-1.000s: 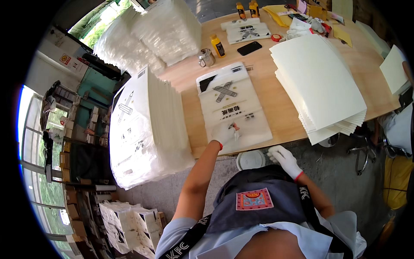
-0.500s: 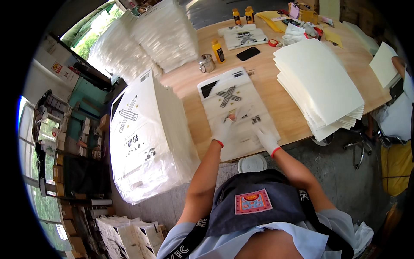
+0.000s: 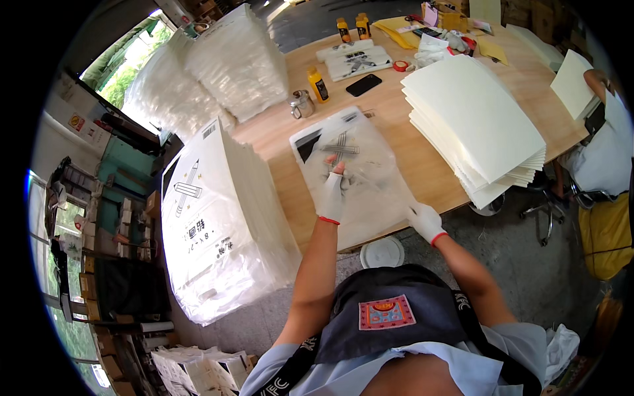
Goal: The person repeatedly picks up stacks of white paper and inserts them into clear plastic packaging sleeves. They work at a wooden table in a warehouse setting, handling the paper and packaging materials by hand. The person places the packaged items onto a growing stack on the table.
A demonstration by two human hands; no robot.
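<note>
A translucent plastic bag with a crossed-pencils print lies at the table's near edge, on top of other flat printed bags. My left hand, in a white glove with bare fingertips and a red cuff, rests on its left part with the fingers stretched forward. Whether that hand lies on the film or under it is hard to tell. At the bag's near right corner my right hand, gloved in white with a red cuff, has its fingers closed on the film. The film bulges and wrinkles between both hands.
A tall stack of printed bags stands left, with wrapped bundles behind. A stack of cream sheets lies right. Beyond are a metal cup, a yellow bottle and a phone. A co-worker's hand is far right.
My right hand has moved right to the bag's corner and pulled the film outward. My left hand has slid forward and left; the bag's lower print has blurred under raised film.
</note>
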